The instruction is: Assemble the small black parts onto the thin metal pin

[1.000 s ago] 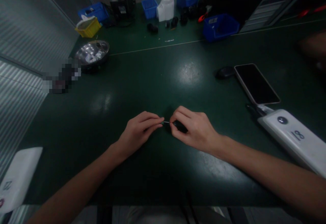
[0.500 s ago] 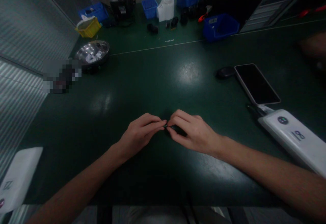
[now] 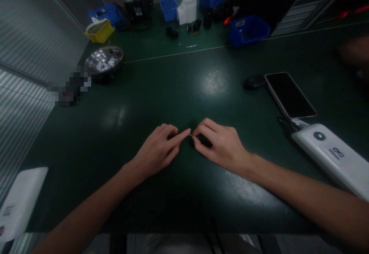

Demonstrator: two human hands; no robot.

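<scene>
L hand [image 3: 157,146] now unpinched, index extended to tiny thin greenish sliver [image 3: 190,134]. Sliver prob. held btwn near-closed fingertips, R hand [image 3: 220,142].

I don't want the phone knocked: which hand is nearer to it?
Right. The right hand is left of the phone and closer to the person's body, not touching it. The left hand is farther left, beyond the right hand.
</scene>
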